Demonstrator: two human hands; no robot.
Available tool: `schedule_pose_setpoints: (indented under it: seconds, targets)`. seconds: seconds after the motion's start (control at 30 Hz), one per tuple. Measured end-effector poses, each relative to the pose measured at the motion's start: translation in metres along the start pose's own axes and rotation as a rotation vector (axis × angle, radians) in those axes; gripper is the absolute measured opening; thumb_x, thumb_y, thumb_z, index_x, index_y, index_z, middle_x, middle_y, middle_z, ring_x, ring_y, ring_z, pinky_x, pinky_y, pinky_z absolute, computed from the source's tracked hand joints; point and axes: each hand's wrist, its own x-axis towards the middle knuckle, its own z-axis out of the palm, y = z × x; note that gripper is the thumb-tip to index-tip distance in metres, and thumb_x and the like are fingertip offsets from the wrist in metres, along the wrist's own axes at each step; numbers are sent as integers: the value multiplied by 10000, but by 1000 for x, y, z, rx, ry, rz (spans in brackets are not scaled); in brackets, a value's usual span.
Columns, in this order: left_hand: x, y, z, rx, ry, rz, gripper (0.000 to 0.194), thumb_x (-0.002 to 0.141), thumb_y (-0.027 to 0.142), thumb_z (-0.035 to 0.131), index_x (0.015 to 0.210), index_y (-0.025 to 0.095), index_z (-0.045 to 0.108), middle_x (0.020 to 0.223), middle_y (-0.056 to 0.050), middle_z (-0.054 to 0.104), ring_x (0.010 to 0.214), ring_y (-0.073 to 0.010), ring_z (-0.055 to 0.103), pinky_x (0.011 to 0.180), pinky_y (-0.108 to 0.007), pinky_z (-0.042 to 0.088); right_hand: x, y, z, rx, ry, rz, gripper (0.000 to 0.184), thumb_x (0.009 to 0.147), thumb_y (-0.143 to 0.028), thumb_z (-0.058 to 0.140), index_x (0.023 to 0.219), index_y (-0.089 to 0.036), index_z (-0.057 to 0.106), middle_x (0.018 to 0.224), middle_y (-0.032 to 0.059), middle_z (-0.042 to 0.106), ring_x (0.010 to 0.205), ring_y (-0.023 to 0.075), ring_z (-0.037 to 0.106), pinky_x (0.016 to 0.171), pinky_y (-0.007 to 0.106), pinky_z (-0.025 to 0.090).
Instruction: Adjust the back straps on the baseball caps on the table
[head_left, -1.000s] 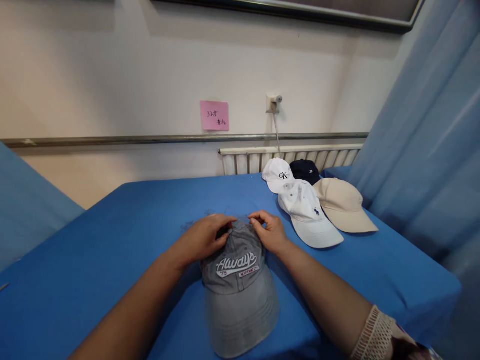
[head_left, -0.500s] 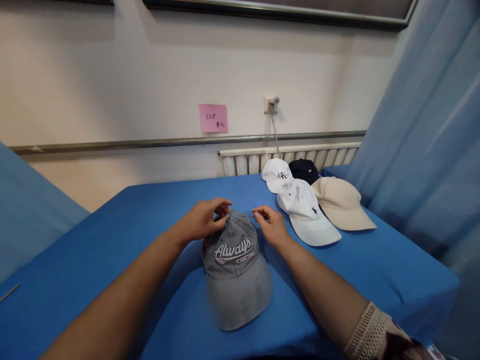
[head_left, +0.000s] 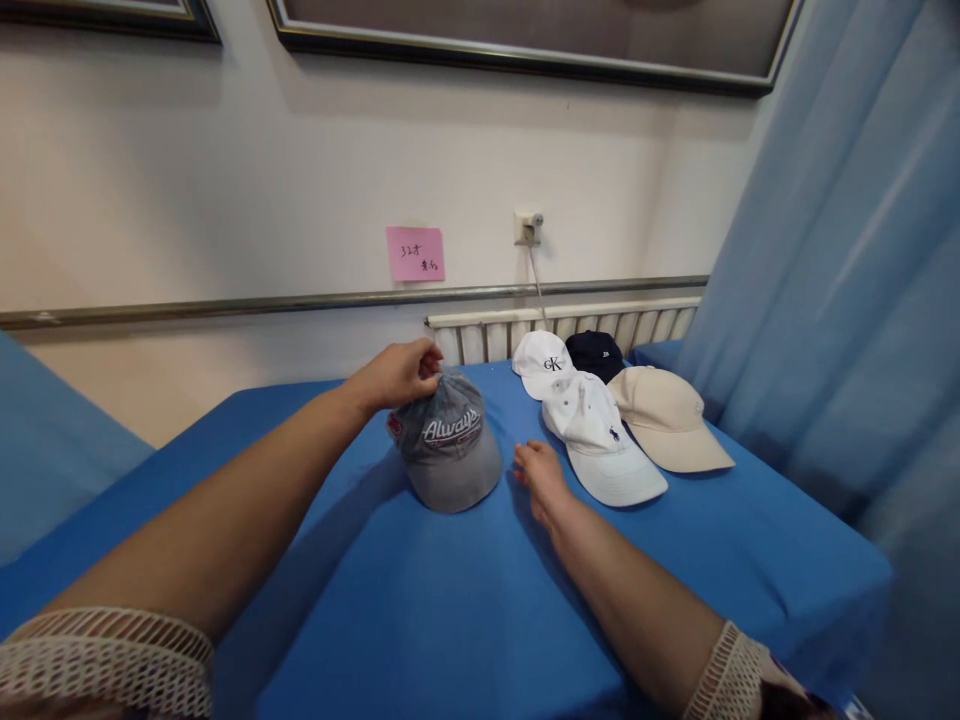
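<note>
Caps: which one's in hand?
The grey "Always" cap: the left hand pinches its top. The white lettered cap, white horse-logo cap, beige cap and dark cap are untouched.

Gray cap, pinched at crown top by left hand
White "Always" script stitched across front, red patch seen on side; crown fabric gathered at the pinch, brim turned toward camera and angled down; held over blue tablecloth, contact with it cannot be told
</note>
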Motion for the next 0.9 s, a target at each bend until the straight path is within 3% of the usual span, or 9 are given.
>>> schedule_pose_setpoints:
  seconds: [0.13, 0.23, 0.3, 0.5, 0.67, 0.9]
  targets:
    - [8, 8, -15, 108, 17, 35, 289, 753, 288, 593, 1011, 158, 592, 867, -48, 710, 780, -178, 666, 718, -283, 507, -15, -7, 13, 130, -50, 291, 122, 817, -289, 588, 797, -176, 546, 703, 21, 640, 613, 145, 668, 444, 189, 428]
    - [14, 15, -17, 125, 34, 44, 295, 752, 287, 600, 1021, 167, 589, 877, -41, 709, 791, -175, 662, 718, -277, 501, -18, -17, 13, 353, -158, 574, 140, 861, -264, 620, 808, -139, 583, 757, 49, 677, 591, 107, 644, 442, 159, 417]
    - [19, 16, -16, 90, 45, 41, 296, 751, 276, 594, 1024, 163, 586, 894, -46, 708, 807, -174, 664, 731, -277, 509, -16, -23, 11, 458, -235, 671, 141, 891, -238, 611, 827, -113, 602, 790, 77, 699, 558, 89, 615, 426, 149, 406]
    - [44, 9, -10, 4, 44, 17, 288, 731, 260, 604, 995, 148, 583, 888, -60, 712, 822, -184, 682, 740, -285, 533, -5, -26, 7, 610, -172, 765, 185, 930, -179, 568, 755, -118, 559, 604, 1, 602, 408, 38, 482, 362, 107, 331]
    - [72, 5, 0, 92, -23, 32, 309, 705, 214, 588, 1007, 149, 586, 902, -56, 723, 814, -176, 680, 736, -261, 523, 0, -25, 7, 660, -85, 772, 217, 941, -159, 537, 725, -141, 525, 560, -23, 558, 399, 36, 480, 352, 90, 332]
    - [126, 8, 38, 229, -96, 114, 296, 678, 180, 576, 970, 176, 625, 899, -59, 722, 834, -213, 660, 719, -270, 474, 13, -20, 6, 690, 77, 702, 200, 932, -112, 507, 739, -160, 515, 597, -4, 613, 440, 50, 550, 383, 100, 393]
